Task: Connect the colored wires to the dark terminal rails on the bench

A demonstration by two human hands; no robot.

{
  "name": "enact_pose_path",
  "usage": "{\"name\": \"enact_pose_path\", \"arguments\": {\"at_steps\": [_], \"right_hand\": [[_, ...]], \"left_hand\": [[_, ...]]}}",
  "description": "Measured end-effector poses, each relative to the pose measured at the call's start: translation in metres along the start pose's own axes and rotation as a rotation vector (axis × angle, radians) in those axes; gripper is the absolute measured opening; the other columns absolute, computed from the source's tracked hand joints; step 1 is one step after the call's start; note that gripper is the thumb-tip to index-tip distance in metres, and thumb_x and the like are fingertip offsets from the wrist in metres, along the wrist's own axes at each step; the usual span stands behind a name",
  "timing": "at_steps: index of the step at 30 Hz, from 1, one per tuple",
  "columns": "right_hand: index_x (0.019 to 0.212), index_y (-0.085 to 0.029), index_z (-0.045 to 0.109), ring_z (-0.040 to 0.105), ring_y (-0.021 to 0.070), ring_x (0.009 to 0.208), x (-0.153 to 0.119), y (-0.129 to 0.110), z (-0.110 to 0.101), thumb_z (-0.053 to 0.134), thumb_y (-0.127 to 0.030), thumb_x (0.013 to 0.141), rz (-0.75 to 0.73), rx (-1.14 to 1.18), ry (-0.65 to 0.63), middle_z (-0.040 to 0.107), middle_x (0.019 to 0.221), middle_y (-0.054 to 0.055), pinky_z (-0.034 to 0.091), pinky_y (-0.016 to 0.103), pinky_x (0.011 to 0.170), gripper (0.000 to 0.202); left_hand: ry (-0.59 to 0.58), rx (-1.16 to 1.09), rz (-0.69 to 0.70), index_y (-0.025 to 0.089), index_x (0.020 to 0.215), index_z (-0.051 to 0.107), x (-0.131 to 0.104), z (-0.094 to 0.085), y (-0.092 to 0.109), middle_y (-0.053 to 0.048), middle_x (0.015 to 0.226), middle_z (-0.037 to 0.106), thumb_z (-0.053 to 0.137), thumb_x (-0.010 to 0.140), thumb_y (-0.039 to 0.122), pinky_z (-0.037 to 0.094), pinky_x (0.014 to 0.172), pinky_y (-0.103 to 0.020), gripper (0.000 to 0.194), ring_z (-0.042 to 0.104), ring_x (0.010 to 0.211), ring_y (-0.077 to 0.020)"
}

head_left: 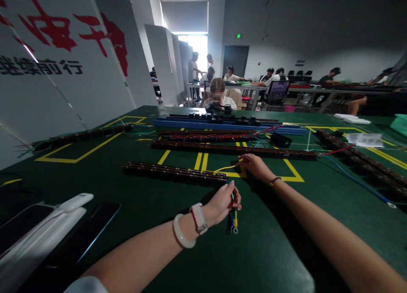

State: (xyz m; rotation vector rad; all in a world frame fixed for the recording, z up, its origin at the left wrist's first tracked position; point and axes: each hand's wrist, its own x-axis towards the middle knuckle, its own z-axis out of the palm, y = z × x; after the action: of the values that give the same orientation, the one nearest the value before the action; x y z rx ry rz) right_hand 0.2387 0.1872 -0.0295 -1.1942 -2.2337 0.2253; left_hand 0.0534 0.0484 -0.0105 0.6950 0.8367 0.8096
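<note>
Daylight glares through a bright rectangular window; a dark grey door breaks the pale grey wall; a purple mesh-backed chair stands by a long table.

Single head-worn view, facing forward and down, close above green table, far wall beyond

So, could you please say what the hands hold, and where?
Left hand: wire bundle, near its ring terminals. Right hand: apparently yellow wire, by its end.
</note>
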Motion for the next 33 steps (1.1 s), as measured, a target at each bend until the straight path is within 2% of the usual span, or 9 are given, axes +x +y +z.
{"name": "enact_pose_path", "arguments": {"at_steps": [4,8,12,16,19,22,25,28,33], "right_hand": [[0.097,-0.018,0.065,0.059,0.0187,0.081,-0.027,-0.004,-0.012,0.057,-0.034,0.086,-0.002,-0.003,0.05,0.061,0.093,0.008,0.049,0.031,0.073,0.021],[0.098,-0.018,0.062,0.059,0.0192,0.084,-0.051,-0.03,-0.033,0.058,-0.034,0.086,-0.049,0.013,0.105,0.061,0.094,0.008,0.05,0.034,0.075,0.02],[0.1,-0.018,0.06,0.057,0.0185,0.084,-0.082,-0.077,-0.056,0.051,-0.027,0.091,-0.316,-0.151,0.015,0.062,0.091,0.008,0.048,0.034,0.075,0.016],[0.118,-0.018,0.057,0.057,0.0181,0.089,-0.104,-0.113,-0.059,0.047,-0.015,0.091,-0.648,-0.436,-0.145,0.063,0.105,0.009,0.047,0.036,0.082,0.028],[0.117,-0.019,0.058,0.056,0.0179,0.096,-0.107,-0.118,-0.05,0.047,-0.013,0.091,-0.773,-0.57,-0.16,0.06,0.115,0.009,0.045,0.036,0.087,0.029],[0.107,-0.018,0.063,0.057,0.0177,0.093,-0.101,-0.113,-0.045,0.048,-0.014,0.091,-0.831,-0.596,-0.134,0.063,0.109,0.007,0.045,0.036,0.087,0.022],[0.112,-0.017,0.06,0.058,0.0169,0.09,-0.094,-0.107,-0.048,0.046,-0.011,0.091,-0.898,-0.569,-0.133,0.064,0.105,0.007,0.045,0.036,0.085,0.026],[0.116,-0.018,0.058,0.057,0.0171,0.088,-0.088,-0.104,-0.053,0.045,-0.013,0.092,-0.848,-0.477,-0.102,0.065,0.101,0.006,0.045,0.035,0.082,0.028],[0.107,-0.019,0.061,0.056,0.0183,0.085,-0.066,-0.111,-0.05,0.045,-0.022,0.093,-0.518,-0.197,0.06,0.064,0.093,0.008,0.045,0.034,0.077,0.021]], "left_hand": [[-0.019,0.0,-0.001,0.018,0.081,0.042,-0.001,-0.003,0.001,0.003,0.063,0.046,0.032,0.095,0.037,0.039,0.063,-0.026,0.026,0.042,0.053,-0.0081],[-0.016,0.005,0.0,0.017,0.081,0.044,0.001,-0.005,-0.001,0.001,0.064,0.049,0.032,0.095,0.038,0.041,0.063,-0.026,0.028,0.045,0.054,-0.0087],[-0.003,-0.074,0.029,0.017,0.081,0.045,0.005,-0.004,-0.005,0.0,0.065,0.052,0.035,0.094,0.036,0.043,0.063,-0.026,0.026,0.051,0.058,-0.011],[-0.018,-0.125,0.006,0.017,0.078,0.046,0.006,-0.005,-0.006,0.0,0.069,0.054,0.041,0.092,0.038,0.043,0.061,-0.023,0.025,0.053,0.06,-0.01],[-0.005,-0.113,0.003,0.017,0.076,0.045,0.003,-0.002,-0.003,0.001,0.068,0.053,0.042,0.092,0.038,0.041,0.056,-0.02,0.026,0.051,0.058,-0.0089],[0.021,-0.131,0.015,0.017,0.074,0.046,0.0,0.001,0.0,0.0,0.067,0.053,0.038,0.093,0.035,0.041,0.056,-0.02,0.028,0.051,0.057,-0.009],[-0.013,-0.228,-0.011,0.015,0.073,0.049,-0.001,0.002,0.001,-0.003,0.067,0.055,0.032,0.093,0.034,0.042,0.054,-0.02,0.032,0.052,0.056,-0.0091],[-0.042,-0.304,0.017,0.013,0.074,0.053,0.001,-0.002,0.0,-0.005,0.068,0.057,0.031,0.089,0.028,0.043,0.056,-0.021,0.031,0.053,0.056,-0.0097],[-0.099,-0.264,0.057,0.013,0.077,0.056,0.004,-0.006,-0.006,-0.008,0.073,0.063,0.036,0.087,0.021,0.049,0.077,-0.034,0.024,0.063,0.072,-0.0171]]}}
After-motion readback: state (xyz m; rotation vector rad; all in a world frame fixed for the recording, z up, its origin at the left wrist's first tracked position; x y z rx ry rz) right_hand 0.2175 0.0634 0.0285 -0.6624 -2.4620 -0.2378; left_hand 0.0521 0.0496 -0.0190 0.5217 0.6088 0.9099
